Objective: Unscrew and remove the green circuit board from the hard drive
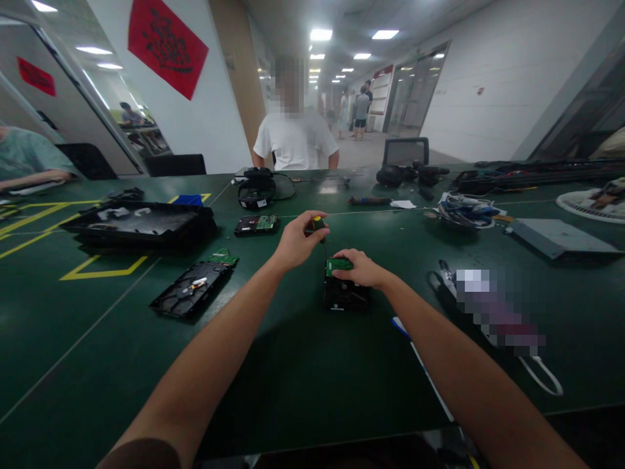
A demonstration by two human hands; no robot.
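My left hand (295, 242) is closed around the handle of a screwdriver (318, 224) with a yellow and dark green grip. Its thin shaft points down at the far end of a black hard drive (346, 299) lying on the table. A green circuit board (336, 264) sits on the drive's far part. With fingers curled over the board and the drive's side, my right hand (362, 268) grips the drive. Whether the screwdriver tip touches a screw is too small to tell. To the left lies another black drive (193, 288), with a green board at its far end.
A third drive (256, 225) lies beyond my left hand. Farther left stands a black plastic tray (141, 228). On the right are a bundle of cables (466, 210), a grey metal box (561, 238) and a strap (541, 374). A person in white (295, 140) sits opposite.
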